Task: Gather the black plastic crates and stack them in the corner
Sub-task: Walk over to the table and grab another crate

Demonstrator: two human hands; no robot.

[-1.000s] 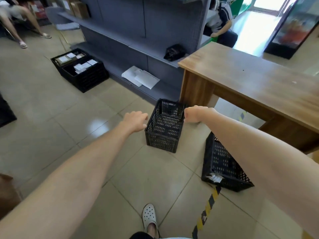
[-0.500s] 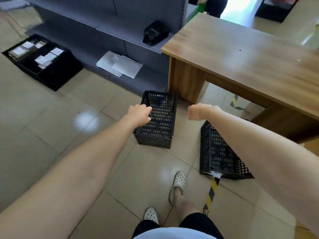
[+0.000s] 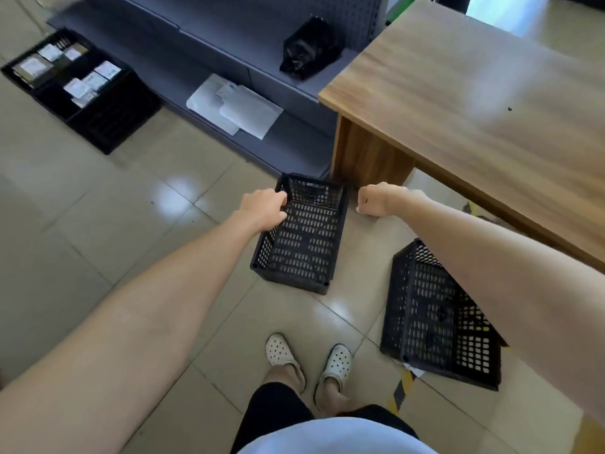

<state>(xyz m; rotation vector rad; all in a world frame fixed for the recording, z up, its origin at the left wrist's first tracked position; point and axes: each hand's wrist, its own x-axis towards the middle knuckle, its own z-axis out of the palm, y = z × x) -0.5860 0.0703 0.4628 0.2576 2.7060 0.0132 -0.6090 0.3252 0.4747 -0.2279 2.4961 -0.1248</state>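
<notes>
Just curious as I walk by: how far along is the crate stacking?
Nothing looks stacked yet. The left hand is at the rim of one empty black plastic crate; the right hand is fisted beside it. Another black mesh crate and a filled black crate remain scattered.

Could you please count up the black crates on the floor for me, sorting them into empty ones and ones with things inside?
Empty black crates: 2, the crate by the desk leg and the crate under the right arm
Black crates with packets inside: 1, the full crate by the shelf
Total: 3
</notes>
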